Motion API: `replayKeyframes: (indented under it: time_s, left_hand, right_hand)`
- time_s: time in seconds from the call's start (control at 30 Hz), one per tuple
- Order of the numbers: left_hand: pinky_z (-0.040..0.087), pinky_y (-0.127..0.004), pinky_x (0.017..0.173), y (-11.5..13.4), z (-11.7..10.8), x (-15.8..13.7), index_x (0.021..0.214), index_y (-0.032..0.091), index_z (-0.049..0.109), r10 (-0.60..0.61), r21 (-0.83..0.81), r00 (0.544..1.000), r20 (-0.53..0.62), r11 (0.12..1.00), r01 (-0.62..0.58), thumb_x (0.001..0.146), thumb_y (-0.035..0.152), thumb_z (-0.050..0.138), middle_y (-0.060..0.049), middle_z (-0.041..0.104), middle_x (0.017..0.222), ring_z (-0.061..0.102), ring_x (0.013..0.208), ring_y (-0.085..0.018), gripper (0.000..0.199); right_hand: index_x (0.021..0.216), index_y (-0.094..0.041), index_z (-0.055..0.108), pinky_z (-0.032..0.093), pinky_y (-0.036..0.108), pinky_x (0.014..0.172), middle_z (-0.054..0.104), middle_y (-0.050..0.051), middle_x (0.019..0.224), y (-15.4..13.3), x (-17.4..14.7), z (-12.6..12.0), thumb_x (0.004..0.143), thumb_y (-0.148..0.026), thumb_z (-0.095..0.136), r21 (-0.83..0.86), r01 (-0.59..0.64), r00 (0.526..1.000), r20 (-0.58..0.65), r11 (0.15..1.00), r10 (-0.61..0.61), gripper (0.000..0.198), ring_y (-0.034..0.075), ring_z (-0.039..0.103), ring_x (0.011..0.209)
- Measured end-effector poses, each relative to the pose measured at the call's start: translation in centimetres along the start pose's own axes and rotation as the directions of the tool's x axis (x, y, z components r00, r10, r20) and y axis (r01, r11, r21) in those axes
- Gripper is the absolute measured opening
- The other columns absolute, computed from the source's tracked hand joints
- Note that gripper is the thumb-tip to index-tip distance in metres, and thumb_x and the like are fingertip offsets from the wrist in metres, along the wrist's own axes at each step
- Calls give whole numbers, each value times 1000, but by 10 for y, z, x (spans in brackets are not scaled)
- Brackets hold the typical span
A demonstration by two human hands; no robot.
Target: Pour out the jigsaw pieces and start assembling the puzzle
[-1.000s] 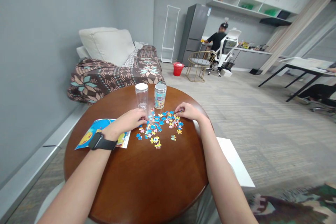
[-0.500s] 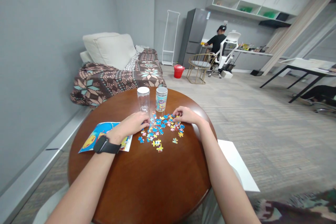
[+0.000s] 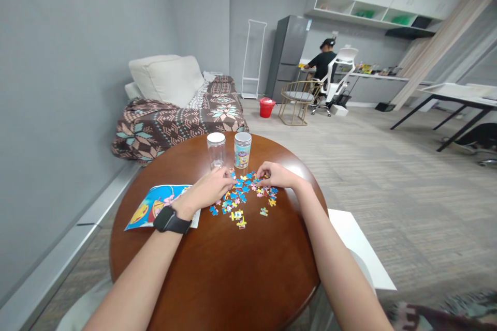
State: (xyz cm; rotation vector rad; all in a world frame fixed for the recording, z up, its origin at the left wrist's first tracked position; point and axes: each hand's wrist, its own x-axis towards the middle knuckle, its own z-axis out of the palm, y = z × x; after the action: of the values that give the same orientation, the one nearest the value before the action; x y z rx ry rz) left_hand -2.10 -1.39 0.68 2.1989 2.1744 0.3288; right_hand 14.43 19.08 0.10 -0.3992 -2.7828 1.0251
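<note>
One brown patterned throw (image 3: 171,123) is seen at far left, draped over a sofa with a cream cushion (image 3: 165,78), behind the round wooden surface (image 3: 233,279). On the left part of the surface a blue cartoon-printed sheet (image 3: 151,208) is laid flat, partly covered by the left forearm, on which a black smartwatch (image 3: 170,220) is worn.

Left hand (image 3: 214,187): lowered to the left side of the jigsaw pieces (image 3: 243,198), fingers bent; whether a piece is gripped cannot be told. Just behind it a clear jar (image 3: 216,153) with a white lid is stood upright.

The jigsaw pieces are spread loosely at the centre of the surface, between the hands. A few yellow pieces (image 3: 237,215) are placed close together at the near side of the spread. A cartoon-printed canister (image 3: 242,156) is stood upright behind, near the clear jar but apart from it. One lone piece (image 3: 264,211) is set off at near right.

Right hand (image 3: 275,175): fingers curled down at the right side of the spread; its grip is hidden, so holding or not cannot be told.

Farther right, a person (image 3: 324,64) is seen in the background.
</note>
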Motion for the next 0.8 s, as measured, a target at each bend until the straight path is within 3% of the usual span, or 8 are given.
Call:
replayKeyframes:
  time_s: [0.2, 0.4, 0.8]
  left_hand:
    - [43, -35, 86, 1, -3, 0, 101, 19, 70, -18, -2, 1000, 9, 1000, 18, 97, 28, 39, -9, 56, 99, 52, 95, -22, 33]
    - [43, -35, 86, -1, 0, 0, 105, 19, 69, -16, 4, 1000, -3, 1000, 16, 95, 29, 42, -9, 57, 100, 52, 96, -22, 29]
    - [43, -34, 86, -4, 3, 1, 95, 19, 70, 15, -18, 1000, -17, 1000, -16, 96, 32, 41, -8, 56, 95, 53, 92, -20, 31]
  right_hand:
    - [75, -15, 61, 40, 21, 60, 60, -2, 67, -4, -1, -3, 74, -24, 67, 20, -35, 999, -16, 999, 36, 11, 9, 52, 61]
    - [78, -15, 63, 42, 21, 61, 64, 0, 70, -2, -1, -4, 74, -20, 63, 28, -32, 995, -89, 999, 34, 6, 10, 55, 64]
    - [86, -14, 69, 44, 19, 59, 69, 0, 71, -4, -1, -3, 67, -8, 57, 95, -53, 998, 49, 994, 48, 23, 10, 58, 61]
